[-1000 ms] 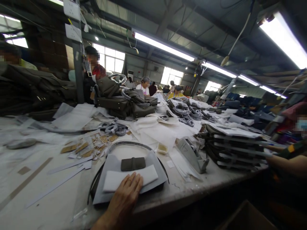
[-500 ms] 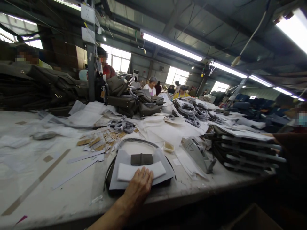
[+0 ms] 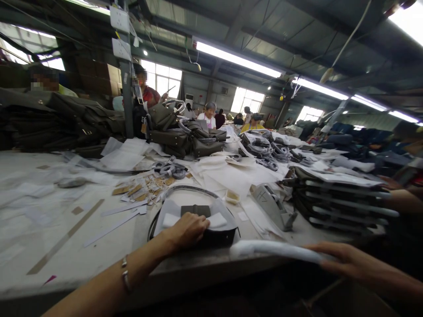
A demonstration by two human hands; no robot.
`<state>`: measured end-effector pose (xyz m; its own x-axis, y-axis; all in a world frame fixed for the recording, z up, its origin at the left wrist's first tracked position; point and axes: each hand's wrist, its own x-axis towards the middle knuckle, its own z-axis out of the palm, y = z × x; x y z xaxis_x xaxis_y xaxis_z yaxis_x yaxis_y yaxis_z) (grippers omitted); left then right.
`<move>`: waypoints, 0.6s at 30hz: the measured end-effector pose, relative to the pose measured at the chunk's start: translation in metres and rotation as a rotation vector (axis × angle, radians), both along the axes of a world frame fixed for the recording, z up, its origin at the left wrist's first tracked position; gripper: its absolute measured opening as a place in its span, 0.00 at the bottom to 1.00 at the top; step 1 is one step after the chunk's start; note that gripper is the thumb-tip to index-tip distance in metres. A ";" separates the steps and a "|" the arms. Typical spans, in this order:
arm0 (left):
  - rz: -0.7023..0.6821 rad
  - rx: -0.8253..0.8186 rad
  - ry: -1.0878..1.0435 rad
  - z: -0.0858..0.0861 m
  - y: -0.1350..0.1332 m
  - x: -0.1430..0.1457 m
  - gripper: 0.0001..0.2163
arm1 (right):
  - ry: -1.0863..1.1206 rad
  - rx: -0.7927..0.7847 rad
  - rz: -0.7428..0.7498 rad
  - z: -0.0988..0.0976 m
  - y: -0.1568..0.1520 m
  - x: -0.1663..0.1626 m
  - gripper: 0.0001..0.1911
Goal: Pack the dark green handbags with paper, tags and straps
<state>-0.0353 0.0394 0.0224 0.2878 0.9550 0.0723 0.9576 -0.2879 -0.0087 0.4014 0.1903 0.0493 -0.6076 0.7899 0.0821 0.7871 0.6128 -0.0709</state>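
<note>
one pad (image 3: 218, 220) under your curled left hand (image 3: 190, 229), hold unclear; right hand (image 3: 346, 260) closed on white strip (image 3: 274, 249); careless swing could nudge bag (image 3: 220, 238).

The person's left forearm stretches forward and inward from where I stand, the left hand (image 3: 189, 230) palm down — knuckles up, fingers curled under. The right hand (image 3: 348, 259) sits lower and well apart, pointing inward — its digits closed in a grip, forearm slanting outward.
</note>
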 end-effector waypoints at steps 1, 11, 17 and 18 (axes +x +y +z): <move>-0.009 -0.017 0.000 0.005 0.001 -0.002 0.09 | 0.004 -0.096 0.137 -0.003 -0.002 -0.024 0.15; -0.052 -0.090 -0.021 0.021 0.015 -0.010 0.15 | 0.604 0.177 0.656 -0.079 -0.049 -0.208 0.11; -0.019 -0.131 0.024 0.029 0.014 -0.008 0.14 | 0.698 0.448 0.601 -0.114 -0.046 -0.225 0.10; 0.002 -0.136 0.032 0.029 0.012 -0.005 0.13 | 0.691 0.473 0.588 -0.116 -0.047 -0.226 0.09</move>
<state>-0.0402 0.0513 0.0514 0.2860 0.9558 -0.0675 0.9580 -0.2867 -0.0004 0.1756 0.1435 -0.0669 -0.5903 0.1776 0.7874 0.2312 0.9718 -0.0459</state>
